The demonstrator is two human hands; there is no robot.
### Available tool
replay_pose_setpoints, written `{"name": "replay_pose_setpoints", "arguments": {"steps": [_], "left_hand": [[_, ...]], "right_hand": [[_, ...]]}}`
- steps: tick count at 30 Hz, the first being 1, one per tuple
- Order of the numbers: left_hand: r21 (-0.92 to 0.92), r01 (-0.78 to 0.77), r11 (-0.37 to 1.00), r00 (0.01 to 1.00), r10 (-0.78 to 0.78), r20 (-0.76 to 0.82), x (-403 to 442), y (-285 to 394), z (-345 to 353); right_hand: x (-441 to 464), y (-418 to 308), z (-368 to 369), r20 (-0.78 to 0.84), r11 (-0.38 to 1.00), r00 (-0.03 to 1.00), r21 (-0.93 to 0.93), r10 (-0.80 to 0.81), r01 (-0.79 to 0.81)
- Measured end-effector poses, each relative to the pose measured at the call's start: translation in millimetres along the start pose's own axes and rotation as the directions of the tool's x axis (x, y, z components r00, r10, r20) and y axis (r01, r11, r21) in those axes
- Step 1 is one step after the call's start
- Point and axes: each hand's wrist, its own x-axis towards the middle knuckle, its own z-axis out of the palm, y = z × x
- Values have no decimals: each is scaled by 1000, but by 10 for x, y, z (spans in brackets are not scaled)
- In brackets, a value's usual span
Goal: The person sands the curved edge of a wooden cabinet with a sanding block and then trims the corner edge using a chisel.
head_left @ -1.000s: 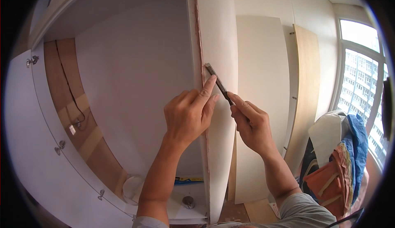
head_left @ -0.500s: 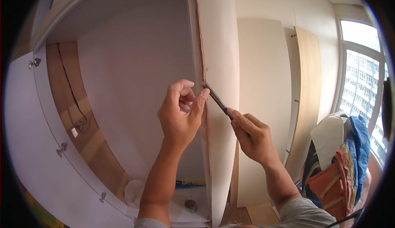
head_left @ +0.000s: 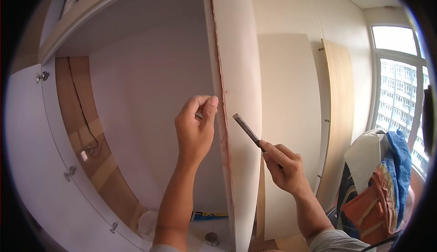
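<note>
My right hand (head_left: 284,165) grips the lower end of a thin dark chisel-like tool (head_left: 247,130), whose tip points up and left over the pale curved panel (head_left: 239,70). The tip is a little apart from the panel's reddish-brown rough edge (head_left: 219,61). Just left of that edge is my left hand (head_left: 196,124), raised, with thumb and index finger pinched together. Whatever lies between those fingertips, if anything, is too small to make out. Behind my left hand is the grey inside of a cabinet (head_left: 150,93).
White hinged doors (head_left: 32,138) stand on the left. A black cable (head_left: 80,97) runs down a brown board. Boards (head_left: 339,97) lean against the right wall, near a window (head_left: 396,83) and a pile of blue and orange bags (head_left: 378,193). A round metal piece (head_left: 211,238) lies low inside the cabinet.
The tool has moved down and away from the panel's edge with my right hand. My left hand has left the tool's tip and its fingers have closed into a pinch.
</note>
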Motion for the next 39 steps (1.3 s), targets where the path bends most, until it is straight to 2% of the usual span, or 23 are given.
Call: {"name": "replay_pose_setpoints", "arguments": {"steps": [1,3,4,6,7,9,14,16,21,24,26,31,33,35,36,38,39], "left_hand": [[2,-1,1000,1000,1,2,30,-21,40],[90,-144,986,984,152,-88,71,-23,139],[93,-146,985,984,155,-88,78,4,169],[306,-103,946,993,116,-24,113,68,210],[310,-113,944,991,129,-33,140,70,234],[440,-139,887,986,164,-19,189,32,268],[455,-162,876,984,177,11,204,16,174],[417,-182,891,976,216,-37,177,-26,136],[445,-225,867,951,294,-91,205,-135,-14],[385,-248,889,959,282,-32,247,-79,-43],[247,-255,935,965,263,-3,299,-36,-5],[209,-277,938,961,274,45,361,-59,-45],[193,-266,944,964,260,56,311,-50,-23],[141,-187,972,982,183,38,210,19,16],[134,-180,974,983,175,52,194,-32,37],[253,-328,910,943,329,42,158,-158,99],[231,-321,919,947,314,66,138,-208,132]], "right_hand": [[-16,7,-13,-3,1000,1000,2,1,-1],[-50,8,-47,5,999,999,-13,52,-52],[-55,-1,-52,3,999,999,-10,51,-51],[-35,-18,-49,-19,997,997,22,70,-69],[-24,-24,-50,-25,998,998,26,55,-54],[-39,-36,-52,-18,996,996,11,84,-83],[-110,24,-54,-31,995,995,13,96,-96],[-155,74,-26,-50,986,989,96,140,-135],[-202,105,1,-60,978,984,133,170,-161],[-206,95,15,-27,980,986,121,165,-161],[-209,67,29,-3,982,987,101,161,-160],[-339,11,66,-75,977,978,108,194,-185],[-486,-12,40,-103,960,959,130,263,-250],[-677,-61,11,-129,938,934,154,332,-312],[-788,-97,-18,-139,910,903,145,407,-388],[-1074,-145,-40,-170,846,829,141,533,-515],[-1209,-190,-57,-181,830,810,129,558,-542]]}}
